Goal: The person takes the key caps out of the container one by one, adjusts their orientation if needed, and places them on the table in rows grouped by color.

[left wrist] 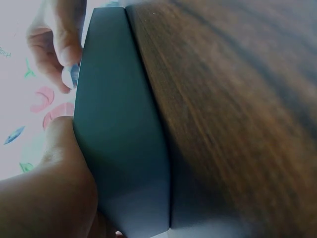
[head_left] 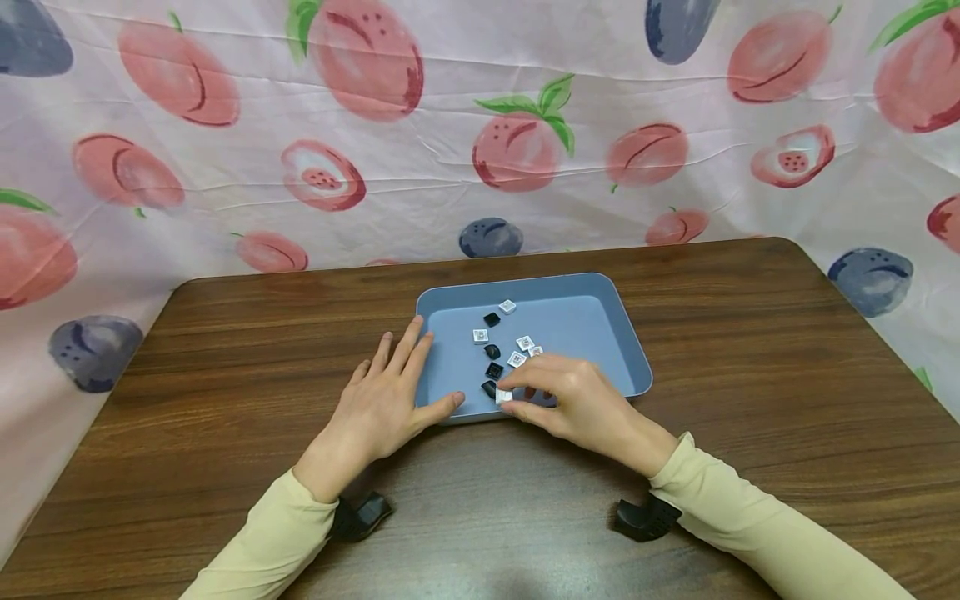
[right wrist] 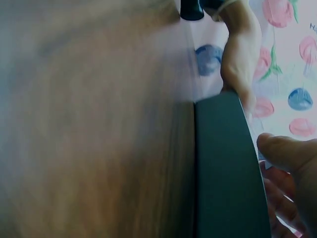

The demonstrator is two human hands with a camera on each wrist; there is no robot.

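Note:
A shallow blue tray [head_left: 592,312] holds several small square keycaps, white and black. My right hand [head_left: 581,400] pinches a white keycap [head_left: 504,397] between thumb and fingertips over the tray's near side. Just left of that keycap lies a black keycap [head_left: 489,388], partly covered. Fingers spread and straight, my left hand [head_left: 378,408] lies at the tray's left edge, its thumb over the near-left corner. In the left wrist view, the outer tray wall [left wrist: 119,114] fills the middle, and the right hand [left wrist: 62,42] shows beyond it with the white keycap.
Further keycaps form a loose column in the tray: a white keycap [head_left: 507,307] at the back, a black keycap [head_left: 491,319] before it, a white keycap [head_left: 480,336] at left. The tray stands on a brown wooden table [head_left: 262,358]. Behind hangs a fruit-print cloth [head_left: 420,158].

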